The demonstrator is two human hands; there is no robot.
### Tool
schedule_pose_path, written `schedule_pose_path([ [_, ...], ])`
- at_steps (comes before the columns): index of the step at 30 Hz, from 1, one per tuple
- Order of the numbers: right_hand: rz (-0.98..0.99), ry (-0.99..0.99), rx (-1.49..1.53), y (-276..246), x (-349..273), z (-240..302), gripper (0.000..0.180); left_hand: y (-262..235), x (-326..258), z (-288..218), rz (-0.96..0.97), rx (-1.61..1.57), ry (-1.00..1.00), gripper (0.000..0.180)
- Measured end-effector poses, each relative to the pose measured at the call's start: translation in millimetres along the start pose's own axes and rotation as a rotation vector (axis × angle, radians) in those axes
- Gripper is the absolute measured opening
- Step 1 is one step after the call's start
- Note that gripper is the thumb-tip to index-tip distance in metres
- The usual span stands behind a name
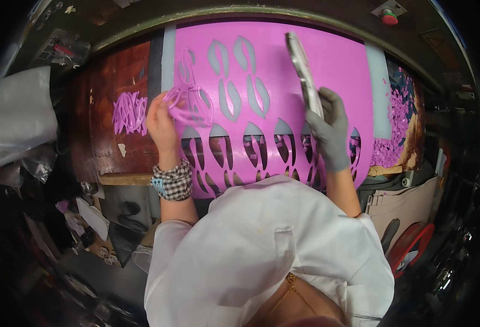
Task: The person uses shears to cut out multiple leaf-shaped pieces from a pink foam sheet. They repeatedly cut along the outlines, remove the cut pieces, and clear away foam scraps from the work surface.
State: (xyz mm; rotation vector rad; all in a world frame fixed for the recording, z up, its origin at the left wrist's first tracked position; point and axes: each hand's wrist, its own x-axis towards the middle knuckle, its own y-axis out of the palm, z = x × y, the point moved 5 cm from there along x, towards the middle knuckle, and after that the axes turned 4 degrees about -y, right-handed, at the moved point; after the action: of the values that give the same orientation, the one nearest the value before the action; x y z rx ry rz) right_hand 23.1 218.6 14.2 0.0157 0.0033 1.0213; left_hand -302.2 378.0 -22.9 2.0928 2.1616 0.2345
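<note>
A large pink sheet (327,60) with rows of curved, shoe-part-shaped cut-outs lies over a grey board, its near edge hanging down towards me. My left hand (161,121), with a checkered cuff at the wrist, is closed around several looped pink cut pieces (188,111) above the sheet's left side. My right hand (330,131), in a grey glove, grips the lower end of a long, narrow metal cutting die (303,71), held edge-on and tilted above the right half of the sheet. The die's full outline is hidden at this angle.
A heap of pink cut pieces (130,113) lies on the reddish-brown surface (103,71) at left. Small pink scraps (395,136) are piled at right. A red button (389,17) is on the machine beam at the back right. Clear plastic (16,114) hangs at far left.
</note>
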Motion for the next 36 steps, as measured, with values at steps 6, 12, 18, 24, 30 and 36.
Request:
schedule_pose_path([
  [6, 0.09, -0.426, -0.607, 42, 41, -45, 0.061, -47, -13, 17, -0.232, -0.476, -0.291, 0.036],
  [12, 0.059, -0.665, -0.781, 60, 69, -43, 0.066, -102, -34, 32, -0.333, -0.338, -0.506, 0.038],
  [18, 0.083, -0.274, -0.442, 59, 131, -58, 0.082, -110, -9, 52, -0.272, -0.169, -0.333, 0.031],
  [24, -0.554, -0.401, -0.525, -67, 189, 15, 0.081, -54, 19, 35, -0.297, 0.913, 0.258, 0.025],
  [30, -0.647, -0.543, -0.893, -90, 241, 63, 0.108, -31, 62, 34, -0.431, 0.878, 0.227, 0.025],
  [36, -0.619, -0.566, -0.964, -94, 234, 53, 0.108, -23, 75, 32, -0.391, 0.983, 0.223, 0.025],
])
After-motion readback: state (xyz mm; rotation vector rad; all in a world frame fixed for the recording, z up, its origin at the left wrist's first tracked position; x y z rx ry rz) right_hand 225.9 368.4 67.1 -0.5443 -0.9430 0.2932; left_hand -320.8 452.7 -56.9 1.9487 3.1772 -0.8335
